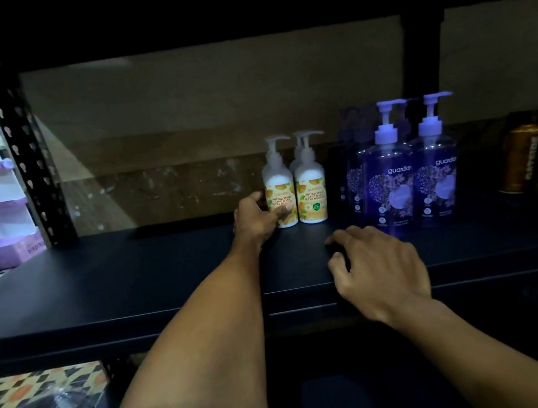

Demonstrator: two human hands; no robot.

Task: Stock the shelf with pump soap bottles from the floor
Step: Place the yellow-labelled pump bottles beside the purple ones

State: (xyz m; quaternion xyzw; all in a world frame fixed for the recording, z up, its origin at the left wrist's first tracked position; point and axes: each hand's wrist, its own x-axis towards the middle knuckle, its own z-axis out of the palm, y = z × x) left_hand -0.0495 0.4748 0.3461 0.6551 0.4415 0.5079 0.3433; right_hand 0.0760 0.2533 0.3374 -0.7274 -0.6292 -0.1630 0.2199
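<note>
Gripping orange-label pump bottle (277, 182) with left hand (257, 219) curled round it, on shelf (132, 275) toward back edge, touching its twin (309, 181) -- resting right hand (376, 264) spread near front edge -- could domino both on sloppy release.

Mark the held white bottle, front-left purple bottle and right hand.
held white bottle (277, 176): head view, shoulder above label.
front-left purple bottle (391, 188): head view, label.
right hand (380, 267): head view, back of hand.
</note>
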